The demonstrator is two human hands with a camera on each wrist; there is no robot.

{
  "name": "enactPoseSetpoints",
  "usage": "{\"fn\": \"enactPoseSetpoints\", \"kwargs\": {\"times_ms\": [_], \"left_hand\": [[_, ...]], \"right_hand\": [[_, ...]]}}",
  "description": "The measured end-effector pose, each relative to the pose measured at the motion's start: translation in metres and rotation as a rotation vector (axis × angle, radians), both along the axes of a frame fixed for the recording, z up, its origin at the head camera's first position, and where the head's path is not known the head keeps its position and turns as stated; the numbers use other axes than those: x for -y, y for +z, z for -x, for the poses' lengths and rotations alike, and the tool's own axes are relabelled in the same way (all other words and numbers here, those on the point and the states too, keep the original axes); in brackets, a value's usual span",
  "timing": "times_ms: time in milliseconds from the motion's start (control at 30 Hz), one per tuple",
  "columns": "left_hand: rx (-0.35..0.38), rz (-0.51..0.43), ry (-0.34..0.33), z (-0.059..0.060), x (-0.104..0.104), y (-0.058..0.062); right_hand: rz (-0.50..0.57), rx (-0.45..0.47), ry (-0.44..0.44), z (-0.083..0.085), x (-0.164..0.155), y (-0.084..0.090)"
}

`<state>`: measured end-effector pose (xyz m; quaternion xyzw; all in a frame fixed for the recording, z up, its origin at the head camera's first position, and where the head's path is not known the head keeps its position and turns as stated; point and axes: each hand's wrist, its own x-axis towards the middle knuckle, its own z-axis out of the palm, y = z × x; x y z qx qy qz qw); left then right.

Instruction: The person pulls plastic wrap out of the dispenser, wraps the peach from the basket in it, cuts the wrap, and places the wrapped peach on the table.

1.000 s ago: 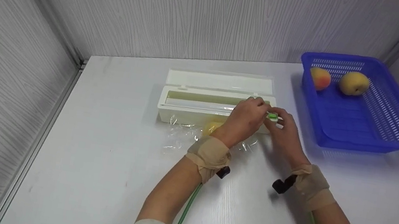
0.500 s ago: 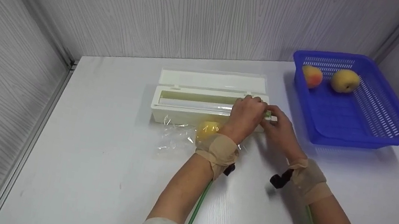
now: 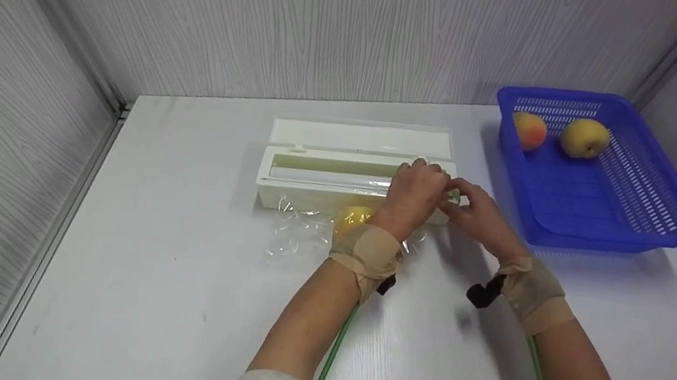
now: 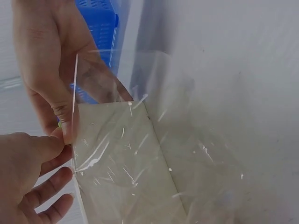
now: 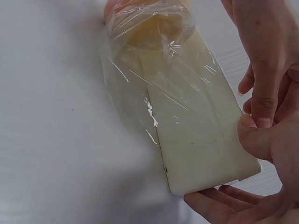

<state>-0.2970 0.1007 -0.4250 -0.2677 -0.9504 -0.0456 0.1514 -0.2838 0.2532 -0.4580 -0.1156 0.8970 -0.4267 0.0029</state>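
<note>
Since a second ago the head view has settled; both hands have stayed at the right end of the cling film dispenser (image 3: 352, 168). The left hand (image 3: 414, 192) pinches the cling film (image 4: 140, 154); the right hand (image 3: 477, 215) grips the green cutter (image 3: 454, 197). White desk (image 3: 158, 297), grey panelled walls, blue basket (image 3: 640, 217), a wrapped yellow fruit (image 3: 353, 218).

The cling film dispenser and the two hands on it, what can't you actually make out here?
- Head view: the left hand covers the dispenser end, so the green slider is barely seen.
- Head view: the wrapped fruit is half hidden behind the left wrist.
- Right wrist view: the right hand is cut off by the edge.
</note>
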Motion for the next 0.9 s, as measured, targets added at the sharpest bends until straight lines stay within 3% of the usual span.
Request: {"fn": "enactPoseSetpoints", "kwargs": {"times_ms": [433, 900], "left_hand": [[0.024, 0.044, -0.023, 0.0026, 0.0051, 0.0027], [-0.009, 0.113, -0.014, 0.0022, 0.0069, 0.0001]], "right_hand": [[-0.046, 0.027, 0.014, 0.0000, -0.0015, 0.0055], [-0.031, 0.063, 0.004, 0.0011, -0.0018, 0.0035]]}}
